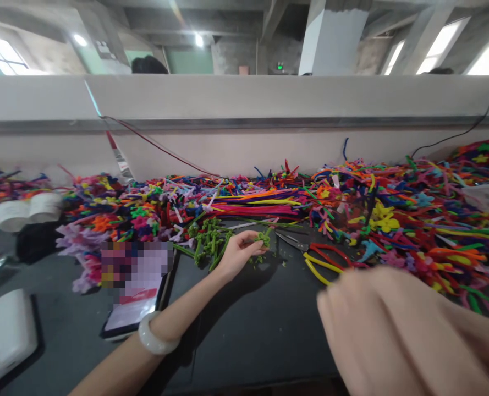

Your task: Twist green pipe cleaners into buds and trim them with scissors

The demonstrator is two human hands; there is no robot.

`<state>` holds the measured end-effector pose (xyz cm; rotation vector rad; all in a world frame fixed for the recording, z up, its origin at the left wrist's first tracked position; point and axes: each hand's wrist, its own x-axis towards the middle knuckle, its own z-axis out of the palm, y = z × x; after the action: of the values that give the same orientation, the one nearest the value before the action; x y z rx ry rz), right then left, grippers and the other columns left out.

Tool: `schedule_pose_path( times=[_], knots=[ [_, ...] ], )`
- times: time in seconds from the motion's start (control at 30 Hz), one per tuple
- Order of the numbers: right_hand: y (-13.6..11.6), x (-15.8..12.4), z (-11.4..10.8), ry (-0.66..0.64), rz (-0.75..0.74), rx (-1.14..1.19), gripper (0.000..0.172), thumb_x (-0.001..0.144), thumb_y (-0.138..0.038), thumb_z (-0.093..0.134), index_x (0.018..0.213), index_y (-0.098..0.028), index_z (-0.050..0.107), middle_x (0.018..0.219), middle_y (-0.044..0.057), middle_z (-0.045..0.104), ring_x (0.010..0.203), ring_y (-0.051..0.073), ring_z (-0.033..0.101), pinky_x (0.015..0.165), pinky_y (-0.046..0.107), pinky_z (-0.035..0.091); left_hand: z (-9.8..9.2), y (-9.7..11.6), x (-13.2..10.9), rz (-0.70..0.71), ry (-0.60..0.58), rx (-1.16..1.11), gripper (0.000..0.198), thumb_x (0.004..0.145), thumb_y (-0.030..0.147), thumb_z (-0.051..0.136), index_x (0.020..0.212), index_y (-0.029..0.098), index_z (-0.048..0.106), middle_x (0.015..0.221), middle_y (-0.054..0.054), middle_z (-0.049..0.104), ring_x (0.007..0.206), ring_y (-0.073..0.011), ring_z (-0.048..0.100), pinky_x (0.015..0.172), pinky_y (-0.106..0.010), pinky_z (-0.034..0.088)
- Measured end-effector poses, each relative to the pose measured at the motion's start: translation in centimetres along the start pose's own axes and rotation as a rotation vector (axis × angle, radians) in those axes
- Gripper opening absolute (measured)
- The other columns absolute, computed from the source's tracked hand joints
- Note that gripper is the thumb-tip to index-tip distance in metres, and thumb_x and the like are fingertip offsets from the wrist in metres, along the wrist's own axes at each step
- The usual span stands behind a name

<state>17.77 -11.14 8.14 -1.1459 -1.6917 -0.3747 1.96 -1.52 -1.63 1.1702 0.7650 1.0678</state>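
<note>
My left hand (242, 254), a pale bangle (155, 336) on its wrist, pinches a small looped green pipe-cleaner piece (264, 237) between thumb and fingers over the dark table. Just left of it lies a heap of similar green pipe-cleaner pieces (211, 239). Large and blurred near the camera, my right hand (384, 330) is curled closed at the lower right. Whatever its fingers may hold is hidden. Between the hands rest pliers with red handles (330, 254) and yellow handles (322, 268), their jaws pointing toward my left hand.
Colourful pipe-cleaner flowers (384, 217) and stems spread along the back and right. A bundle of straight pipe cleaners (261, 206) lies mid-back. On the left are a lit phone (139, 302), a white box-like device (7, 333) and white rolls (44, 208). A white partition (244, 99) stands behind.
</note>
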Motion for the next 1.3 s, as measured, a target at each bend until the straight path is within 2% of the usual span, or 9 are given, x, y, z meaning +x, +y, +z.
schedule_pose_path(
  times=[0.07,0.1,0.17,0.27,0.4,0.6,1.03,1.2,1.3],
  knots=[
    [1.2,2.0,1.4,-0.207,-0.059,0.130,0.060,0.076,-0.064,0.018,0.042,-0.023,0.046,0.037,-0.001,0.042,0.041,0.009,0.047,0.036,0.019,0.039,0.1,0.0,0.1,0.004,-0.001,-0.010,0.026,0.057,0.028,0.068,0.075,0.013,0.057,0.065,-0.001,0.063,0.064,-0.0153,0.061,0.065,-0.029,0.049],
    [2.0,2.4,2.2,-0.436,-0.041,0.326,0.055,0.078,-0.061,0.025,0.046,-0.021,0.047,0.041,-0.001,0.045,0.042,0.008,0.045,0.039,0.019,0.039,0.1,0.0,0.1,0.000,0.002,-0.016,0.026,0.056,0.028,0.068,0.074,0.013,0.057,0.065,0.000,0.063,0.063,-0.0149,0.061,0.065,-0.029,0.049],
    [3.7,2.5,4.2,-0.646,0.159,0.553,0.041,0.079,-0.051,0.038,0.057,-0.018,0.049,0.051,-0.001,0.048,0.045,0.007,0.043,0.043,0.019,0.037,0.2,0.0,0.2,-0.014,0.014,-0.028,0.026,0.055,0.029,0.069,0.073,0.013,0.057,0.065,0.000,0.062,0.063,-0.0141,0.061,0.065,-0.028,0.049],
    [6.1,1.0,7.1,-0.650,0.381,0.575,0.028,0.073,-0.043,0.051,0.068,-0.015,0.053,0.060,-0.001,0.049,0.052,0.007,0.042,0.047,0.020,0.035,0.2,0.1,0.2,-0.015,0.046,-0.027,0.027,0.053,0.030,0.070,0.070,0.013,0.058,0.063,0.000,0.061,0.061,-0.0124,0.060,0.063,-0.026,0.049],
    [7.3,-1.4,8.9,-0.693,0.418,0.540,0.025,0.072,-0.039,0.053,0.072,-0.015,0.058,0.060,-0.001,0.050,0.051,0.008,0.039,0.048,0.021,0.032,0.2,0.3,0.2,-0.009,0.070,-0.018,0.027,0.053,0.031,0.070,0.070,0.012,0.059,0.063,0.000,0.061,0.060,-0.0108,0.058,0.061,-0.024,0.048],
    [6.7,-2.5,8.9,-0.679,0.418,0.610,0.023,0.072,-0.037,0.053,0.074,-0.015,0.059,0.071,0.002,0.057,0.064,0.012,0.049,0.060,0.024,0.038,0.1,0.2,0.2,-0.016,0.104,-0.008,0.028,0.051,0.031,0.071,0.067,0.012,0.059,0.060,0.001,0.060,0.055,-0.0100,0.057,0.060,-0.024,0.049],
    [6.6,-2.7,8.9,-0.688,0.293,0.565,0.024,0.072,-0.039,0.054,0.066,-0.016,0.058,0.067,0.002,0.055,0.060,0.011,0.047,0.055,0.023,0.037,-0.1,0.0,0.1,0.021,0.016,0.120,0.023,0.053,0.031,0.069,0.061,0.012,0.060,0.057,0.001,0.059,0.055,-0.0107,0.055,0.061,-0.025,0.047],
    [6.5,-2.9,9.3,-0.633,0.337,0.575,0.023,0.072,-0.039,0.054,0.069,-0.016,0.059,0.070,0.003,0.056,0.063,0.012,0.049,0.059,0.024,0.039,-0.2,0.0,0.2,0.038,0.032,0.052,0.030,0.053,0.029,0.070,0.075,0.013,0.058,0.063,0.001,0.059,0.058,-0.0109,0.056,0.062,-0.025,0.047],
    [6.3,-2.9,9.3,-0.662,0.428,0.615,0.025,0.070,-0.041,0.055,0.074,-0.016,0.058,0.065,0.000,0.054,0.054,0.009,0.045,0.050,0.022,0.036,-0.3,0.0,0.3,0.069,0.047,0.074,0.028,0.054,0.026,0.069,0.076,0.014,0.058,0.062,0.001,0.059,0.058,-0.0101,0.056,0.059,-0.022,0.044]
  ],
)
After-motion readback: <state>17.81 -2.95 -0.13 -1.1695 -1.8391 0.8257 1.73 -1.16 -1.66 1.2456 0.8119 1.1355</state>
